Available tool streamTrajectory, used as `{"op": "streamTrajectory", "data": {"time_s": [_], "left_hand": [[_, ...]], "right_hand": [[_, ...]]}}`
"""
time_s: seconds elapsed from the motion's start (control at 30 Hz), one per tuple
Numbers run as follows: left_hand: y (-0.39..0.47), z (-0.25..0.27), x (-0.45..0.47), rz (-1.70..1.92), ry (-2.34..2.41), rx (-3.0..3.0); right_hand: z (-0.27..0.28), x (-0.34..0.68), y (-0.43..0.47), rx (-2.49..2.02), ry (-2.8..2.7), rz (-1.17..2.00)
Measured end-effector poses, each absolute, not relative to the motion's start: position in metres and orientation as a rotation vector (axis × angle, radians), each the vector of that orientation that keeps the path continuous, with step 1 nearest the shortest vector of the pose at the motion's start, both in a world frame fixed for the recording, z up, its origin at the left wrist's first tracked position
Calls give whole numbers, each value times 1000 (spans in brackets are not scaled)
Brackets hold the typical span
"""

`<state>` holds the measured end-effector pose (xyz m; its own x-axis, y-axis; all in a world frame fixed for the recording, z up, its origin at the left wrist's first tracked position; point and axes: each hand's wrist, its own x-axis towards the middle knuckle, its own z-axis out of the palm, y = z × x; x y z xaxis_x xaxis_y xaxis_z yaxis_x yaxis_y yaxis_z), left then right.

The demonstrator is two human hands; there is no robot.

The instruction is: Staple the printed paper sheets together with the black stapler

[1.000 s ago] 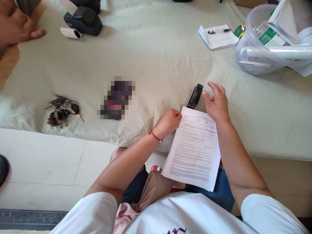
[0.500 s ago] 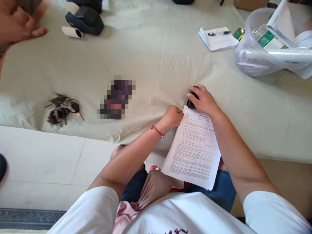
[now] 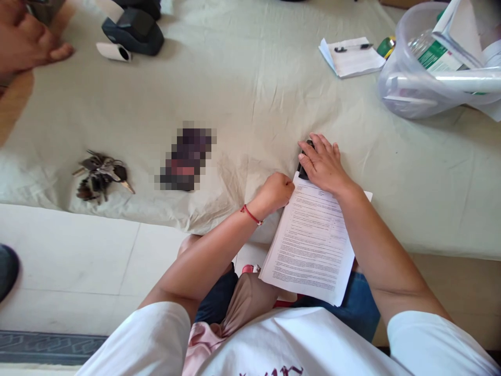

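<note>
A stack of printed paper sheets (image 3: 309,240) slopes from the table edge down over my lap. My left hand (image 3: 276,190), with a red bracelet on the wrist, is closed at the stack's upper left edge and pinches it. At the top left corner of the sheets is a black stapler (image 3: 303,169), partly hidden. My right hand (image 3: 323,162) lies over this stapler, fingers spread, with the index finger and thumb reaching across it. The right forearm covers part of the sheets' right side.
Left of my hands lie a blurred-out dark rectangular object (image 3: 186,159) and a bunch of keys (image 3: 104,175). A black device (image 3: 135,31) with a paper roll stands farther back, near another person's hand (image 3: 35,42). Back right are a notepad with a pen (image 3: 358,60) and a clear plastic bin (image 3: 407,94).
My right hand has shifted down and flattened over the stapler, its fingers spreading wider. Under that forearm the corner of a sheet now sticks out on the right. The left hand keeps its pinch.
</note>
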<state>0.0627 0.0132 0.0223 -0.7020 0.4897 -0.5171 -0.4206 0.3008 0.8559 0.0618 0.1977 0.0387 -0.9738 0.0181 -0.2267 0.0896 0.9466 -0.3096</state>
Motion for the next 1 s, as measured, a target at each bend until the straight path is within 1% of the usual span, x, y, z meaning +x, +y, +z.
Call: {"op": "streamTrajectory", "data": {"time_s": [0.1,0.33,0.6,0.83,1.0], "left_hand": [[11,28,64,1409,1824,52],[10,38,63,1353,1864,44],[10,30,65,1408,1863,76],[10,19,68,1465,1864,89],[10,22,69,1434,1937,144]], "right_hand": [[44,61,194,98,2841,-462],[44,63,190,122,2794,-421],[30,67,195,96,2851,-452],[30,69,194,109,2867,-462],[23,67,198,101,2915,-490]]}}
